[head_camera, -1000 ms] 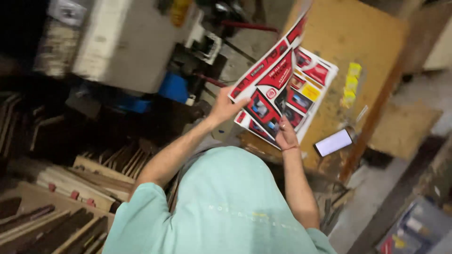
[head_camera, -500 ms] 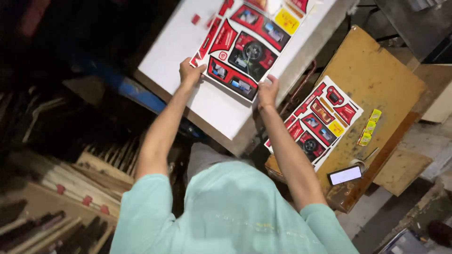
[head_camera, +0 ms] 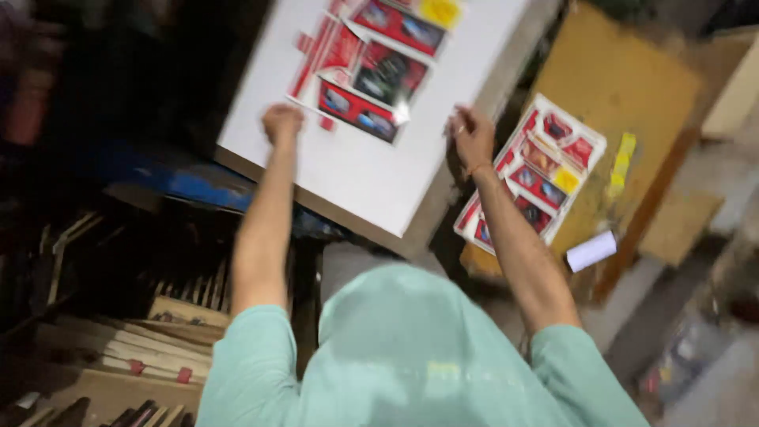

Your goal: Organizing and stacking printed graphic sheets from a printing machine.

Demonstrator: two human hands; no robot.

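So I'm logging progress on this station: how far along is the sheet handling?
Done: one printed sheet lies flat on the white platen. In hand: nothing is gripped; the left hand rests on the platen just below the sheet's lower corner, and the right hand hovers at the platen's edge. Left: a stack of printed sheets waits on the wooden board beside a pale phone-like slab.

The person wears a pale mint-green T-shirt [head_camera: 411, 356] — plain, loose, short-sleeved, the sleeves ending above the elbows with both forearms bare. A faint yellowish mark sits at mid-chest, too blurred to make out. The left hand [head_camera: 281, 124] is bare, and the right hand [head_camera: 473, 136] has a thin band at its wrist — perhaps a thread or bangle.
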